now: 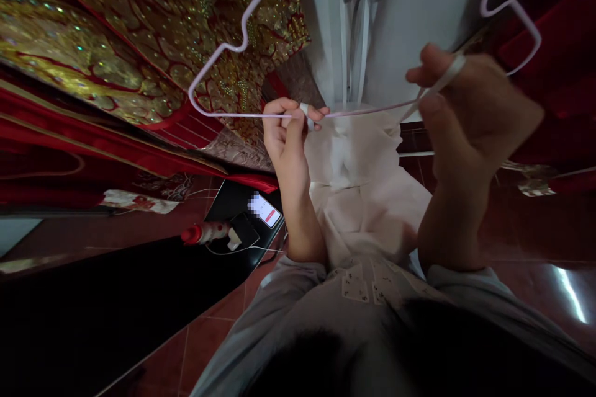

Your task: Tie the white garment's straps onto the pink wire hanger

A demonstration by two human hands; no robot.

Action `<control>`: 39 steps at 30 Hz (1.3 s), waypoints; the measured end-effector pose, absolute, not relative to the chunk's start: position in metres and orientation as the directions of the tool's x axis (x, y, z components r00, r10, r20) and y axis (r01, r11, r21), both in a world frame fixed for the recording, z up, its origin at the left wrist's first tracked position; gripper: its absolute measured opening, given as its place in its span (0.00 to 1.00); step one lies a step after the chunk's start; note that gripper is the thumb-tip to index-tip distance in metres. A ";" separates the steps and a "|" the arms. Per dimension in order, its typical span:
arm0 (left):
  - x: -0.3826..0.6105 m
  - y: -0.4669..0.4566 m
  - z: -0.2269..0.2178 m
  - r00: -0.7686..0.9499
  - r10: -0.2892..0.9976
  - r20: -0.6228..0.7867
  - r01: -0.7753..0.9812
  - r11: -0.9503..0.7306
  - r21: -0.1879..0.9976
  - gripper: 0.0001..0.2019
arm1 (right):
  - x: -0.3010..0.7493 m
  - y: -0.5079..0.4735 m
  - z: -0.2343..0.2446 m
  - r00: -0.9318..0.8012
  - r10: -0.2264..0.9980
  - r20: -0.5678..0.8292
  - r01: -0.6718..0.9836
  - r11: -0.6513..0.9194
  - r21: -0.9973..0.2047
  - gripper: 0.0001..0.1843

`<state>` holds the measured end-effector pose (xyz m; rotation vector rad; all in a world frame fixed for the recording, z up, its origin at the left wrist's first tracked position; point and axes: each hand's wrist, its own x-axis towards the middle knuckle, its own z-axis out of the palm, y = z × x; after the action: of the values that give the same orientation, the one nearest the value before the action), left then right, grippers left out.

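A thin lilac clothes hanger (242, 28) spans the upper middle of the head view, its hook outside the frame. My left hand (291, 133) is closed around the hanger's bottom bar, with a bit of white strap (306, 113) between its fingers. My right hand (470, 105), slightly blurred, is raised at the bar's right part. A white strap (444, 77) runs taut over its bent fingers and down past the bar. Below both hands hangs a cream-white garment (358, 161), in front of my body. How the straps join it is hard to see.
Red and gold sequined clothes (139, 31) hang at left, and dark red cloth (559, 56) at right. Ahead stands a pale grey panel (419, 25). A black table (116, 304) at lower left bears a phone (266, 211), a red-capped bottle (205, 233) and cables.
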<state>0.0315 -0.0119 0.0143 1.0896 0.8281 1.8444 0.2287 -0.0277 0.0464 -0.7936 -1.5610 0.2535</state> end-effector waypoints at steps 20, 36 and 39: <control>-0.029 -0.007 -0.016 -0.682 0.522 0.513 0.051 -0.665 0.745 0.13 | 0.225 -0.003 0.009 -0.244 0.754 0.610 0.640 0.598 -0.483 0.14; -0.061 0.005 0.045 -0.579 0.459 0.674 0.173 -0.739 0.651 0.21 | 0.228 0.001 0.002 -0.219 0.749 0.625 0.637 0.595 -0.490 0.14; -0.056 0.005 0.070 -0.558 0.545 0.625 0.248 -0.610 0.753 0.13 | 0.230 0.001 0.003 -0.202 0.760 0.618 0.655 0.574 -0.492 0.15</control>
<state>-0.0557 0.0046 0.0700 1.3626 1.2774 2.2816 0.2303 0.0013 0.0026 -1.1385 -1.9239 0.1501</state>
